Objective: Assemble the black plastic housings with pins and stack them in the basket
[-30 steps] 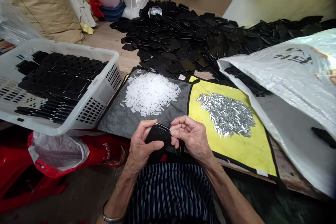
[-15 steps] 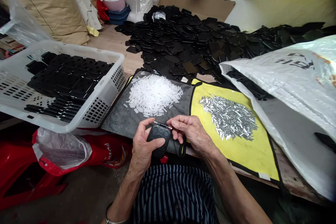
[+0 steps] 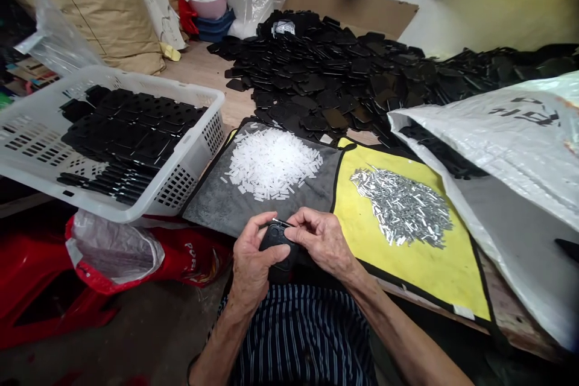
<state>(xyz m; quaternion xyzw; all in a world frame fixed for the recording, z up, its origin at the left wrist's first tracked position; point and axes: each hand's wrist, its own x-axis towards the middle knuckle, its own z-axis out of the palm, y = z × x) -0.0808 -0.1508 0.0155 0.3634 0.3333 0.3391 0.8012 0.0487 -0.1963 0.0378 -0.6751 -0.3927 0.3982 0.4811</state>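
My left hand (image 3: 254,262) is closed round a small black plastic case (image 3: 275,235) with rounded corners, its thumb lying across the face. A thin shiny metal pin (image 3: 275,221) shows along the case's far edge, close to the left fingertips. On that same edge, toward the right, the bent fingers and thumb of my right hand (image 3: 323,244) are pinched against the case; any small part between them is hidden. Beyond the hands, a heap of short white plastic strips (image 3: 274,163) rests on a grey cloth (image 3: 210,211). Silver metal pieces (image 3: 409,211) are piled on a yellow cloth (image 3: 434,277).
A white plastic basket (image 3: 131,212) at left holds stacked black cases (image 3: 136,120). Loose black plastic parts (image 3: 312,66) spread across the table's back. An open white sack (image 3: 497,126) lies at right. Below the basket hangs a red lined bag (image 3: 115,256).
My right fingers have moved left along the far edge of the case, over its right end. The left hand keeps its hold. The whole view has shifted slightly.
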